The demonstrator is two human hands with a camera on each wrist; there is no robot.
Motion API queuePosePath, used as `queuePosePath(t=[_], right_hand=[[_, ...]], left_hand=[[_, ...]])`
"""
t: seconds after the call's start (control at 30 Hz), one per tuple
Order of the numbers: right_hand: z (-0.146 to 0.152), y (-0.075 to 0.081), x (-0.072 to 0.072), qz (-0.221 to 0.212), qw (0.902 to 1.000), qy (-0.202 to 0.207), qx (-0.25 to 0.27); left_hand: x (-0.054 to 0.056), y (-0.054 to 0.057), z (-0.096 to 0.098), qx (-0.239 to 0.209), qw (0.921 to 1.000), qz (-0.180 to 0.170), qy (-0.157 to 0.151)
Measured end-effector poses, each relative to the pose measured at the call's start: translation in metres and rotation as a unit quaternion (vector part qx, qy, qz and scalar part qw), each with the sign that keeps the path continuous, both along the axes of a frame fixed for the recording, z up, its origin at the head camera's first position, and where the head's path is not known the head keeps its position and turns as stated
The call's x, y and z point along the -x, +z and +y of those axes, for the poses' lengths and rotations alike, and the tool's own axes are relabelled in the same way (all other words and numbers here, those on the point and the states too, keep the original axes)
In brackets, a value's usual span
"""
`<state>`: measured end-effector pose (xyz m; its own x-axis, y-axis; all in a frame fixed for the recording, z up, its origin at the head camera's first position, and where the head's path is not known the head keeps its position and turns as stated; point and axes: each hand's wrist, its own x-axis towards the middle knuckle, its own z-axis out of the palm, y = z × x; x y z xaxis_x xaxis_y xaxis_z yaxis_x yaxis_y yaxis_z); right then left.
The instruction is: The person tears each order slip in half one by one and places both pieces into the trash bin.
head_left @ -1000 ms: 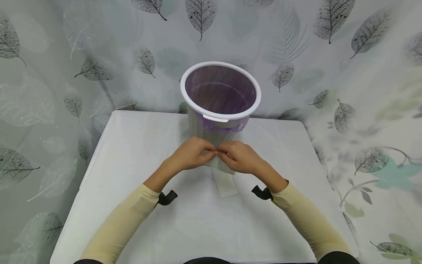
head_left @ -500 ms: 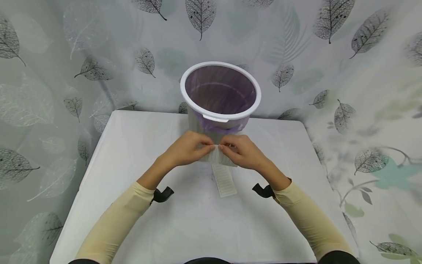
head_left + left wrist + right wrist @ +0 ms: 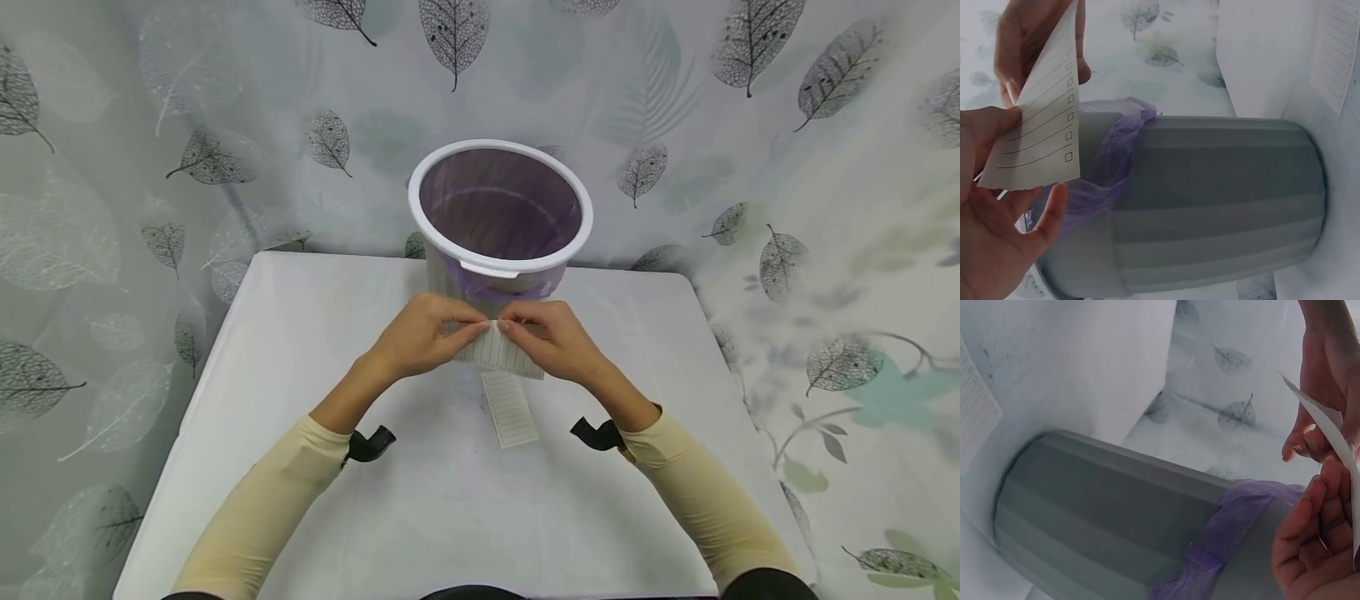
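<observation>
A lined sheet of paper with small checkboxes along one edge [image 3: 501, 356] is held up in front of the trash bin [image 3: 480, 287]. My left hand [image 3: 423, 340] pinches its upper edge between thumb and fingers. Close beside that grip, my right hand [image 3: 558, 343] pinches the same edge. The left wrist view shows the paper [image 3: 1047, 128] bowed, with a ragged short edge. Below the hands, a similar lined paper strip [image 3: 512, 410] lies on the table. Seen edge-on in the right wrist view, the held paper [image 3: 1329, 428] curves between both hands.
The grey ribbed bin has a white rim [image 3: 490, 266] and a purple liner bag [image 3: 517, 290] folded over its outside. It stands at the back of the white-covered table [image 3: 337, 500]. A leaf-patterned curtain [image 3: 825, 208] surrounds the table.
Both hands have risen slightly away from the table's front, with the fingertips now a little apart. The paper has swung out so that its lined face shows more.
</observation>
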<state>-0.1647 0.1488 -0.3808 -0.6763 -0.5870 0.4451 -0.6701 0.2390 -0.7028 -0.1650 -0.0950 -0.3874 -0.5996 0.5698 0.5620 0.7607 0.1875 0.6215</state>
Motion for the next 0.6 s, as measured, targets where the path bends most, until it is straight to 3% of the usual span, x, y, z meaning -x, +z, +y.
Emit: queuePosePath(t=[0.23,0.43,0.6], right_hand=[[-0.0037,0.0033,-0.0029,-0.067,0.9964,0.014,0.05],[-0.0057,0.0036,-0.0062,-0.082,0.9949,-0.012,0.057],[-0.0059,0.0017,-0.0069,-0.09,0.9939,-0.021,0.06]], left_hand=[[-0.0012,0.0,0.0019,-0.033,0.9983,0.039,0.027],[-0.0046,-0.0025,0.0036,-0.051,0.9953,0.059,0.058],[-0.0066,-0.0029,0.0034,-0.037,0.9945,0.067,0.072]])
